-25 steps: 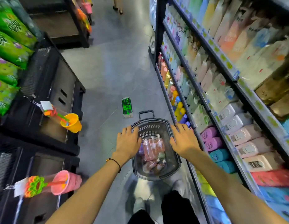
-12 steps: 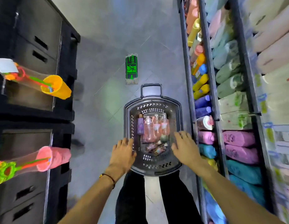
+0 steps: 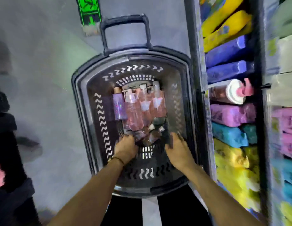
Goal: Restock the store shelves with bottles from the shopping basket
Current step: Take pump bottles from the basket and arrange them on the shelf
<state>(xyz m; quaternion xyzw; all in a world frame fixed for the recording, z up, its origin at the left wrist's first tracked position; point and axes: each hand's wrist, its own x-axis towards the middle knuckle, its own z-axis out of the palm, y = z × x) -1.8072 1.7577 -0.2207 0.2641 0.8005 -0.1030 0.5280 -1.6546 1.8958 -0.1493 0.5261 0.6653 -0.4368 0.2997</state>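
Observation:
A dark grey shopping basket (image 3: 80, 111) stands on the floor in front of me, its handle at the far end. Inside, several pink bottles (image 3: 134, 108) and a purple bottle (image 3: 119, 106) lie side by side, with small dark bottles (image 3: 151, 132) heaped at their near end. Both hands are down in the basket. My left hand (image 3: 125, 147) has its fingers curled over the small bottles, and blur hides whether it grips one. My right hand (image 3: 178, 149) is spread against the basket's right inner side, holding nothing.
The store shelves (image 3: 195, 79) run along the right, close to the basket, filled with yellow, blue, purple and teal packs. A pump bottle (image 3: 226, 93) lies on its side among them. A green floor sign (image 3: 89, 10) lies beyond the handle. Dark racks stand at the left.
The view has dropped closer to the basket. Both hands have gone from the basket's near rim down inside it, to the small bottles.

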